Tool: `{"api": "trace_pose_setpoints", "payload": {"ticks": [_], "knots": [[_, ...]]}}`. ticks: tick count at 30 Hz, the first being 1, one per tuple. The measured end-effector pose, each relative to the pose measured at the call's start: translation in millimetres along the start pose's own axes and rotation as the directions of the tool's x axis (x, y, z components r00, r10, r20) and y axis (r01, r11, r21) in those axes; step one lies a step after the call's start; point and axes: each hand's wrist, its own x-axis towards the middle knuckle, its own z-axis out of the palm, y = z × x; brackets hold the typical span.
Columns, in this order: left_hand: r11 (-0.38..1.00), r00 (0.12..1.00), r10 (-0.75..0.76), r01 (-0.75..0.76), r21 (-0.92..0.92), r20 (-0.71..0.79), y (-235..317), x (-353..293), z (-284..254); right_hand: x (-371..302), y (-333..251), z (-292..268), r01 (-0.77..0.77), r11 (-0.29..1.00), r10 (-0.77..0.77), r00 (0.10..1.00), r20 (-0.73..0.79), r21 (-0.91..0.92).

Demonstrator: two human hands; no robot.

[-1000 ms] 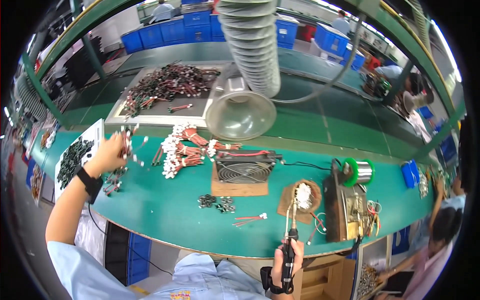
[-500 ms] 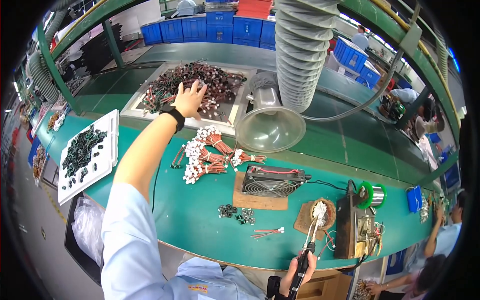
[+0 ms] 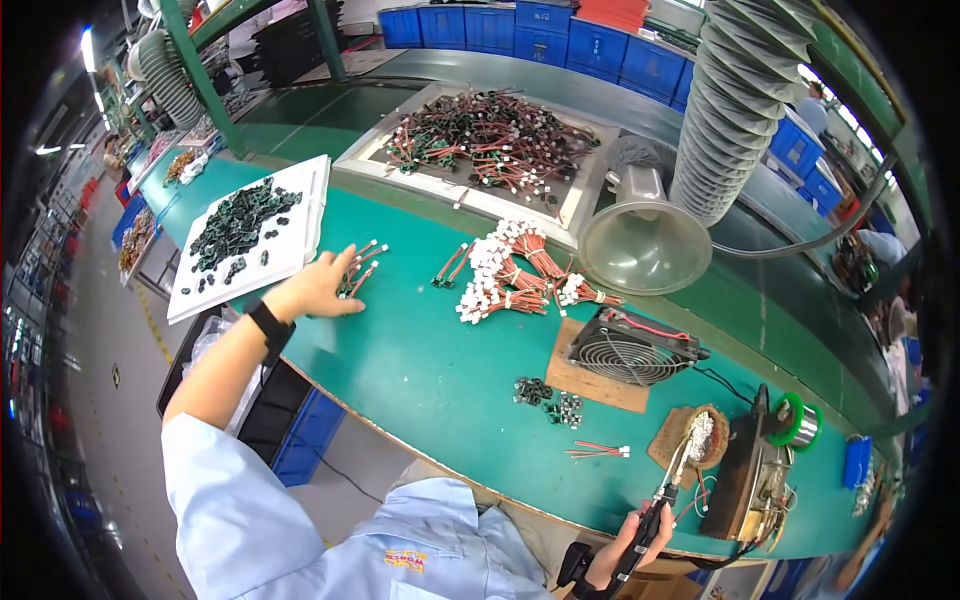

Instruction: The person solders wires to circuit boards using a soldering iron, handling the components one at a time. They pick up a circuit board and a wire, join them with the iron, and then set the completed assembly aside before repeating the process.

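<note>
My left hand (image 3: pixel 318 285) reaches over the green bench with thumb and forefinger spread. Several red wire leads with white connectors (image 3: pixel 366 262) lie at its fingertips; whether the fingers touch them I cannot tell. My right hand (image 3: pixel 640 548) grips a soldering iron (image 3: pixel 652 515), its metal end reaching to a small round holder of whitish material (image 3: pixel 703 436). Small dark parts (image 3: pixel 240 222) cover much of a white tray (image 3: pixel 305 205) beside my left hand. Rubber-banded bundles of wire leads (image 3: pixel 515 275) lie mid-bench, and a few loose leads (image 3: pixel 598 450) sit nearer me.
A black fan (image 3: pixel 635 348) stands on a brown board. Beyond it are a funnel-shaped extractor hood (image 3: pixel 645 250) and a ridged duct (image 3: pixel 735 120). A framed tray (image 3: pixel 365 155) holds a heap of wired parts. A solder spool (image 3: pixel 797 422) tops the soldering station (image 3: pixel 745 490).
My left hand has left the heap in the framed tray and come back towards the leads near the white tray. The view has turned left. My right hand still grips the soldering iron.
</note>
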Motion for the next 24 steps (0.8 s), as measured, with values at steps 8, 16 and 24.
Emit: {"api": "trace_pose_setpoints", "payload": {"ticks": [8, 16, 24], "knots": [[0.995, 0.986, -0.072, 0.082, 0.060, -0.149, 11.0, 2.7, 19.0, -0.1, -0.5, 1.5, -0.040, 0.999, 0.041, 0.998, -0.039, 0.034], [0.988, 0.483, 0.123, -0.138, 0.063, -0.867, 89.8, 91.3, -121.1, 1.0, 0.2, -4.6, -0.029, 0.999, 0.029, 0.999, -0.027, -0.025], [0.957, 0.671, 0.187, 0.040, 0.286, -0.717, 63.4, 213.3, -19.8, 4.0, -3.0, 0.3, -0.015, 1.000, 0.015, 1.000, 0.005, -0.014]]}}
